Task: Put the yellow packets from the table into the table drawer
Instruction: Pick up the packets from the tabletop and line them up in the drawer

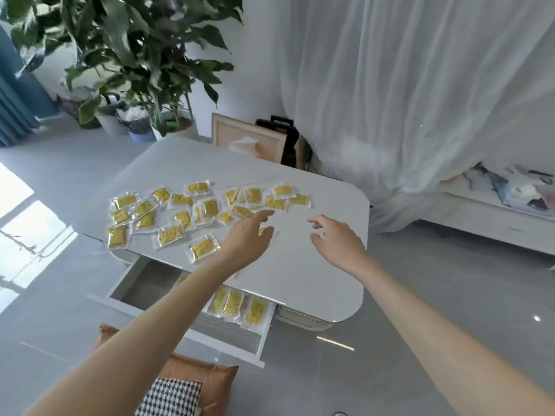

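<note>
At centre frame, above the glossy white table top (315, 283) with rounded corners: the left hand (247, 240) reaches in from the lower left, fingers straight and slightly spread, gripping nothing. One packet shows partly under its fingertips; I cannot tell whether they touch it. The right hand (338, 243) is just to the right, apart from the left, over bare table top. Its fingers are loosely curled and parted with the thumb out, and it holds nothing.

Small yellow packets (169, 235) in clear plastic wrap lie flat and scattered across the left and middle of the table top, several overlapping.

White table drawer (144, 283) with a grey floor, lower left of centre, stands pulled out under the table's near edge. At its right end lie a few packets in the drawer (232, 303), side by side.

Upper left: leafy green potted plant (135, 55). Upper right: white sheer curtain (405, 85). Bottom: orange cushion (192, 375).
</note>
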`<state>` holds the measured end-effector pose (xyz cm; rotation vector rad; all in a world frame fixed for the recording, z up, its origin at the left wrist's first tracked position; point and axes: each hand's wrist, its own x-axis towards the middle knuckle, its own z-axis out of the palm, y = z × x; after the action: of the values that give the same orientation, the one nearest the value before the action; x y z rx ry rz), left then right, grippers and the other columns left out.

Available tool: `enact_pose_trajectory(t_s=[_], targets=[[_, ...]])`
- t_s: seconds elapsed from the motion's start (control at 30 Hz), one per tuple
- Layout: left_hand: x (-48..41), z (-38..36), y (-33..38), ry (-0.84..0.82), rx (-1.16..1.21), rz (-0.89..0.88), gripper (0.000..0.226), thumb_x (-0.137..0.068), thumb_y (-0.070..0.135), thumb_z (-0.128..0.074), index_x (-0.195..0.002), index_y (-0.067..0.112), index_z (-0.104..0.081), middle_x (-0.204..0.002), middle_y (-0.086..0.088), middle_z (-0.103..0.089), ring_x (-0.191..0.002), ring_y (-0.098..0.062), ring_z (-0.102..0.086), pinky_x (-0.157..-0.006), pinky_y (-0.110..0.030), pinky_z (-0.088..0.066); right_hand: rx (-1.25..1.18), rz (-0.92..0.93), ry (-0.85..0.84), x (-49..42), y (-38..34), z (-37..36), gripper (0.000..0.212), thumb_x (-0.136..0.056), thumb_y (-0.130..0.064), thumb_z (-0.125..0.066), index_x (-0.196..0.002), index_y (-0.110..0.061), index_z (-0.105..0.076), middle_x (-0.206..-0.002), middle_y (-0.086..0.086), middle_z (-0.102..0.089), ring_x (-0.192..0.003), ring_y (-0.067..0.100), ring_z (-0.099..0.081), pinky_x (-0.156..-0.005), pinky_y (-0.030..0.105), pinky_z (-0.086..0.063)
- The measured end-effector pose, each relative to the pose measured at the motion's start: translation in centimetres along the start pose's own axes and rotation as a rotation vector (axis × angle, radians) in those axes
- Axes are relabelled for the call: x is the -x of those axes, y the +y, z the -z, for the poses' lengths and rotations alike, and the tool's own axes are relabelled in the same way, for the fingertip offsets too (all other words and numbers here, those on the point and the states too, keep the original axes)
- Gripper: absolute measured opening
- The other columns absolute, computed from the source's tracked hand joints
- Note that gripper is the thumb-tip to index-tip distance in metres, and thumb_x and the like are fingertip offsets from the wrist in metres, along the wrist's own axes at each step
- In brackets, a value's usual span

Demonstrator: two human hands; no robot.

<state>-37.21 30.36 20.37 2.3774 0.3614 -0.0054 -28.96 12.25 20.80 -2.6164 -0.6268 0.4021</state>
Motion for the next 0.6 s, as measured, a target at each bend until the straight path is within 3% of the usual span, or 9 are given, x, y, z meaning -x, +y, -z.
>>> enact_pose_trajectory(t_s=[0.4,0.6], targets=[[-2.5,-5.6,17.6,0.111,0.168,0.118,0.044,-0.096,0.028,-0.046,-0.14,0.027,-0.042,-0.136,0.002,-0.052,-0.122,-0.018,-0.051,-0.095,-0.034,-0.047,-0.048,0.104,-0.011,1.0,12.2,16.2,0.042,-0.095,-0.024,-0.046,-0.138,-0.025,-0.045,-0.135,-0.004,-0.054,-0.117,0.02,-0.053,-0.094,0.039,-0.047],[-4.7,-7.0,21.9,0.147,0.215,0.181,0.043,-0.097,0.027,-0.045,-0.139,0.025,-0.043,-0.132,0.001,-0.054,-0.115,-0.018,-0.055,-0.087,-0.031,-0.049,-0.042,0.17,-0.015,-1.5,16.6,21.7,0.045,-0.095,-0.023,-0.047,-0.14,-0.023,-0.043,-0.136,-0.001,-0.053,-0.112,0.02,-0.055,-0.092,0.033,-0.045]])
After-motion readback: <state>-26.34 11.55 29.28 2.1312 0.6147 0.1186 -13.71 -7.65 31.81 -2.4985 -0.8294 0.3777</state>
